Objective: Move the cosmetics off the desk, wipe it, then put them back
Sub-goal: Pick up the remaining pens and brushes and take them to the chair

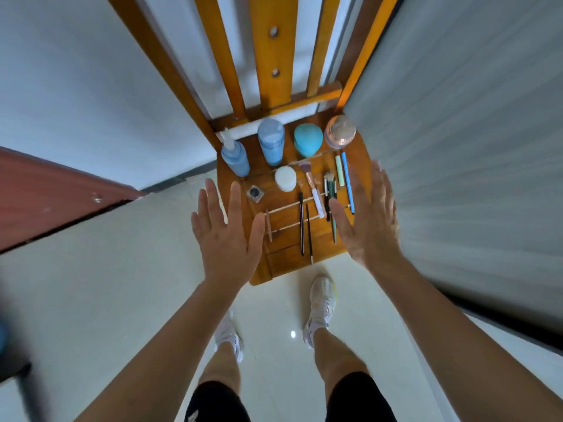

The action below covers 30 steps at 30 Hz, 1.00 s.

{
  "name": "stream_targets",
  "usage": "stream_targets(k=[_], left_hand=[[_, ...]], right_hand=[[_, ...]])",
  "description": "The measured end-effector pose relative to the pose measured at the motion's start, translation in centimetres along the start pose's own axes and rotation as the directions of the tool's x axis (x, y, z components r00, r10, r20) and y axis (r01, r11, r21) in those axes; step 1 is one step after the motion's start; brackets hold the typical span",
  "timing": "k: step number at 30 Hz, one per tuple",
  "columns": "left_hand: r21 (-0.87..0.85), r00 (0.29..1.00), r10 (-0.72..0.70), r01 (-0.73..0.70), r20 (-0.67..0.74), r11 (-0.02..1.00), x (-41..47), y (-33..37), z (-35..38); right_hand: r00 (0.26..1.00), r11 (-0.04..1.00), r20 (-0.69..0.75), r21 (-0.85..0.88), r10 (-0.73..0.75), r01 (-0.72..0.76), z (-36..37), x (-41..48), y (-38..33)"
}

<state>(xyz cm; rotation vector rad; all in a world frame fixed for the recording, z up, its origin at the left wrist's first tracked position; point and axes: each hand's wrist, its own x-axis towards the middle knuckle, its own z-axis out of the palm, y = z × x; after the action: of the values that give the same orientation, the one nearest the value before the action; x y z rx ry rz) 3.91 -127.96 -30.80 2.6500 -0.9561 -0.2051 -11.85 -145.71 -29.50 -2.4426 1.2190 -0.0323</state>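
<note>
I'm over the wooden chair seat [286, 260] and the cosmetics sit here, off the bench. My left hand [227, 236] and right hand [367, 220] hover flat, fingers spread, grasping nothing. Back row, upright: a pale blue pump bottle [235, 158], a blue capped bottle [271, 141], a turquoise egg-shaped case [307, 144], and a clear pink-tinted jar [340, 131]; I can't tell their contents. The blue pencil [347, 182] and black liner [301, 223] lie lengthwise, front to back.
</note>
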Motion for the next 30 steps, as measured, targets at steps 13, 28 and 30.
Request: stream_targets(k=[13,28,30], left_hand=[[0.030,0.828,-0.193,0.245,-0.527,0.969,-9.9,1.5,-34.8],[-0.030,0.256,-0.384,0.798,-0.887,0.602,-61.7,-14.6,-56.0],[-0.055,0.179,-0.386,0.850,-0.905,0.524,-69.6,-16.3,-57.1]], right_hand=[[0.701,0.730,-0.322,0.044,-0.636,0.682,-22.8,-2.4,-22.8],[-0.038,-0.099,-0.386,0.139,-0.922,0.985,-20.4,-45.6,-54.4],[-0.084,-0.153,-0.335,0.186,-0.938,0.970,-18.6,-53.0,-56.5]])
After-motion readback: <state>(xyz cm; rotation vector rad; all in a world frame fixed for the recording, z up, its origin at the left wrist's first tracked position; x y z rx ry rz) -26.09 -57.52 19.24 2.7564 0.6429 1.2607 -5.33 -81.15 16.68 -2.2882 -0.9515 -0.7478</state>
